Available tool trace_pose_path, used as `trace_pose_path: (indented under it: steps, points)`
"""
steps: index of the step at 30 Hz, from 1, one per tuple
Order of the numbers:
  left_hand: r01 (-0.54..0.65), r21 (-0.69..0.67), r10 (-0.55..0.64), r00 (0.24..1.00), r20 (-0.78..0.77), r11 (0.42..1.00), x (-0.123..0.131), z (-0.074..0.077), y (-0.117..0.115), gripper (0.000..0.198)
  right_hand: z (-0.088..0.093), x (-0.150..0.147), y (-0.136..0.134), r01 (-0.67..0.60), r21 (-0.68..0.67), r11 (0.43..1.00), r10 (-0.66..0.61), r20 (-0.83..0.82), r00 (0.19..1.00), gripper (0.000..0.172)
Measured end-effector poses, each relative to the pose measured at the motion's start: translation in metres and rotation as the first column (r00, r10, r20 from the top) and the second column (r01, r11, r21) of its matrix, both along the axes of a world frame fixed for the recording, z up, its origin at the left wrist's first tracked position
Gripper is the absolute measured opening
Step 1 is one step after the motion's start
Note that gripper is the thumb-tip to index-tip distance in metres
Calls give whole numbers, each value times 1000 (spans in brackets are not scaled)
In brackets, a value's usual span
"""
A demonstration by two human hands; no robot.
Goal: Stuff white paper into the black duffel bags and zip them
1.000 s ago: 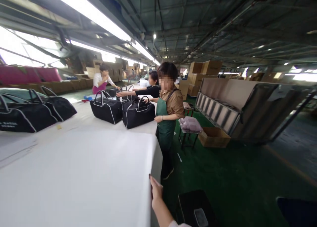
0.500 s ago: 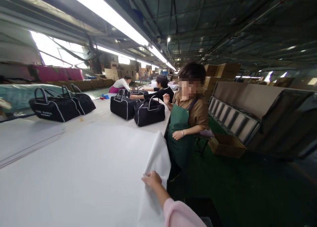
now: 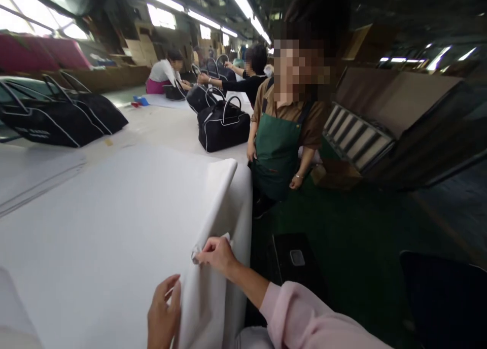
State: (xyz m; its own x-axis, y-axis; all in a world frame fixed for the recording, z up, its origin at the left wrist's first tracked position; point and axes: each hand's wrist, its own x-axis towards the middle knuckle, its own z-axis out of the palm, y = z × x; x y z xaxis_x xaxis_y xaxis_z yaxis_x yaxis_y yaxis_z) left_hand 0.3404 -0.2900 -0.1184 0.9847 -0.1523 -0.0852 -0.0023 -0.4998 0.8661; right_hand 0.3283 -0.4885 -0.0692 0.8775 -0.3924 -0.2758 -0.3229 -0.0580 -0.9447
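A large white sheet [image 3: 114, 227] covers the near part of the table, its right edge raised in a fold. My right hand [image 3: 216, 255] pinches that edge, with a crumpled bit of the sheet between thumb and fingers. To the lower left, my left hand [image 3: 164, 311] is beside the fold, its fingers slightly bent with a gap between thumb and fingers; it holds nothing visible. Past the sheet, a black bag [image 3: 224, 128] with white piping and looped handles stands on the table.
A person in a green apron [image 3: 277, 141] stands at the table's right side. Two more people handle bags further back. Black bags [image 3: 49, 118] stand at the left. A black box [image 3: 297, 263] is low at the right, near a dark rounded object [image 3: 445, 293].
My left hand has come into view. My right hand has moved left and up with the sheet's edge, which is folded over more. The aproned person's hands are lowered, and the view has shifted.
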Motion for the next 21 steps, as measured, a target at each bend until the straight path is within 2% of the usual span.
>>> trace_pose_path:
  steps: [2, 4, 6, 8, 10, 11, 13, 14, 15, 17, 18, 19, 20, 21]
  points:
    - [98, -32, -100, 993, -60, 995, 1, 32, -13, 58, 0, -30, 16, -23, 69, 997, 20, 47, 999, 20]
    - [241, -84, -248, 965, -83, 967, -2, 51, -29, 59, -4, -53, 21, -2, 8, 1000, 2, 17, 1000, 19]
    - [366, -98, -374, 922, -94, 926, -8, 54, -46, 63, -9, -64, 17, 27, -96, 995, -26, 9, 1000, 17]
    - [402, -45, -405, 910, -93, 914, -15, 45, -59, 62, -16, -66, 8, 44, -168, 985, -39, 31, 999, 15]
    - [353, 45, -349, 933, -82, 934, -17, 35, -68, 55, -22, -62, -1, 23, -139, 990, -13, 74, 997, 12]
    - [312, 90, -305, 949, -78, 946, -15, 31, -69, 52, -25, -59, -5, -13, -70, 997, 20, 107, 994, 11]
    - [221, 174, -212, 975, -68, 960, -6, 30, -67, 48, -34, -55, -10, -113, 120, 986, 85, 216, 973, 24]
    - [169, 210, -161, 985, -54, 963, 2, 32, -63, 46, -39, -53, -12, -130, 195, 972, 78, 255, 964, 33]
    - [106, 242, -100, 994, -36, 964, 10, 36, -57, 44, -45, -53, -14, -85, 256, 963, 23, 237, 971, 39]
    - [-29, 281, 36, 999, -19, 959, 27, 43, -42, 41, -55, -54, -20, 148, 322, 935, -172, 45, 984, 48]
    - [-86, 284, 99, 995, -30, 955, 34, 46, -34, 39, -60, -56, -23, 268, 332, 905, -257, -76, 963, 49]
    - [-131, 274, 153, 986, -59, 953, 40, 47, -25, 37, -64, -57, -26, 343, 352, 871, -300, -173, 938, 48]
    - [-166, 247, 197, 975, -106, 955, 45, 47, -17, 36, -66, -58, -28, 364, 394, 844, -294, -228, 928, 45]
    - [-197, 203, 232, 958, -169, 959, 48, 46, -10, 36, -66, -58, -29, 331, 455, 827, -246, -236, 940, 43]
